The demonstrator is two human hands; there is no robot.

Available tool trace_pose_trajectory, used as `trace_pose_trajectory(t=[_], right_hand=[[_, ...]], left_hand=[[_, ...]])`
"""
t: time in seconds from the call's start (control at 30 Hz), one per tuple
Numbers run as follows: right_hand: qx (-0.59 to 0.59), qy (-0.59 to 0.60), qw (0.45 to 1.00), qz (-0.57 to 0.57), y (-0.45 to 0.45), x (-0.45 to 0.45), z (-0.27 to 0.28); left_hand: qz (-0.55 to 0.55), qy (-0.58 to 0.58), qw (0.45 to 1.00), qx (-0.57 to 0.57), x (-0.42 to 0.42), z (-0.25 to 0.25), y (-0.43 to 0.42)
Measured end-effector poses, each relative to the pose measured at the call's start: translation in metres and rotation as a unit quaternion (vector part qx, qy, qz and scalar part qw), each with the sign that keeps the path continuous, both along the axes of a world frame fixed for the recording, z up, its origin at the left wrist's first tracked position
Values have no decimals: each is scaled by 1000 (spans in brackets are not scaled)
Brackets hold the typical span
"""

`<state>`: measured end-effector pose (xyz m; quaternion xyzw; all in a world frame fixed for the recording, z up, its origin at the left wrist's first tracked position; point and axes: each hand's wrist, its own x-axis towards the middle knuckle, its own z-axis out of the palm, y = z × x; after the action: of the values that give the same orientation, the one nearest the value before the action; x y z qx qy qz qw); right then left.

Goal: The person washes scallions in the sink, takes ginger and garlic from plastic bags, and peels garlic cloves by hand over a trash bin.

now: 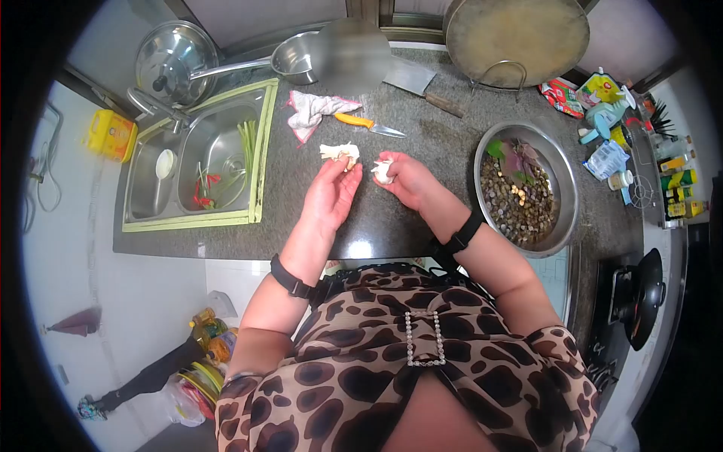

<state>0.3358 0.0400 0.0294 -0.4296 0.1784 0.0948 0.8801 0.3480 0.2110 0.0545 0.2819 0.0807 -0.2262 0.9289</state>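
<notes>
Over the dark countertop (290, 188), my left hand (329, 194) is closed around a pale garlic bulb (339, 152) with a ragged stalk end. My right hand (410, 183) pinches a smaller white piece of garlic (382, 172) between thumb and fingers. The two hands are a short gap apart. Just beyond them lies a small knife (361, 121) with an orange handle, its blade pointing right. Beside its handle is a crumpled white cloth (309, 111) with pink edging.
A double sink (263, 151) at left contains green stalks (247, 151) and red peppers (203, 190). At right stands a metal basin (572, 203) of snail-like shells and leaves. A cleaver (409, 76), saucepan (294, 60), and large round board (520, 38) occupy the back.
</notes>
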Motion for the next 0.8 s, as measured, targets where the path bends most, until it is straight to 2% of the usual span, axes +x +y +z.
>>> trace_pose_trajectory(t=[0.07, 0.2, 0.27, 0.3, 0.37, 0.4, 0.47, 0.57, 0.6, 0.73, 0.8], right_hand=[[-133, 2, 991, 19, 1, 9, -14], [-201, 11, 979, 5, 24, 24, -24], [-381, -20, 924, -4, 36, 30, -29], [-383, -19, 923, -4, 41, 33, -31], [-514, -65, 854, -39, 49, 38, -34], [-515, -66, 854, -36, 51, 42, -40], [-609, -100, 784, -63, 49, 54, -59], [-626, -100, 771, -57, 64, 66, -64], [-571, -91, 812, -77, 66, 65, -59], [-529, -106, 837, -92, 97, 65, -38], [-526, -144, 838, -31, 108, 73, -30]], left_hand=[[-15, 6, 1000, -1, 8, -6, 6], [-50, 3, 999, -8, 26, -21, 27], [-56, 6, 998, -7, 35, -30, 37], [-56, 7, 998, -10, 37, -30, 42], [-36, 35, 999, -7, 40, -29, 51], [-46, 27, 999, -14, 45, -37, 57], [-50, 18, 999, -9, 50, -42, 69], [-47, 16, 999, -13, 53, -43, 89], [-57, 20, 998, -3, 54, -43, 96], [-75, 11, 997, 10, 62, -54, 121], [-60, 2, 998, 21, 62, -54, 127]])
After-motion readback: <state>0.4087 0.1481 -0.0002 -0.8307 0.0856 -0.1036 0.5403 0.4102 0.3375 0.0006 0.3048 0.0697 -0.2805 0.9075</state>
